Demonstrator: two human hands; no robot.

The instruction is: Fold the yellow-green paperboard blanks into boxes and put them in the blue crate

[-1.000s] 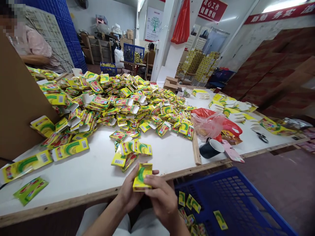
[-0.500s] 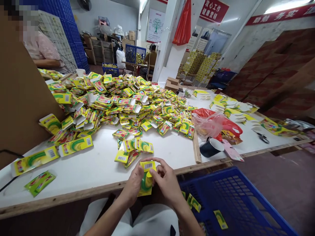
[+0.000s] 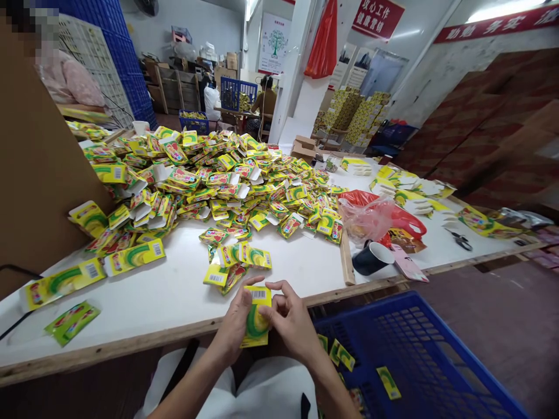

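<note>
A small yellow and green carton [image 3: 255,326] with a barcode near its top stands upright just off the table's front edge. My left hand [image 3: 236,320] is closed on its left side, the thumb along the edge. My right hand [image 3: 292,323] is closed at the right side, with its thumb on the front face and its index finger stretched toward the top corner. Beyond my hands lies a small cluster of similar cartons [image 3: 216,276] on the white table [image 3: 183,302]. What the carton holds is hidden.
A large heap of cartons [image 3: 209,180] covers the table's far side. Flattened cartons [image 3: 135,256] lie left, near a green packet [image 3: 73,321]. To the right are a dark mug [image 3: 371,259], a pink phone [image 3: 407,263] and scissors [image 3: 460,240]. Below stands a blue crate [image 3: 419,305] with several cartons inside.
The yellow tab under my right thumb no longer sticks out; the carton's front looks flat. Both hands and the carton have shifted slightly left in view.
</note>
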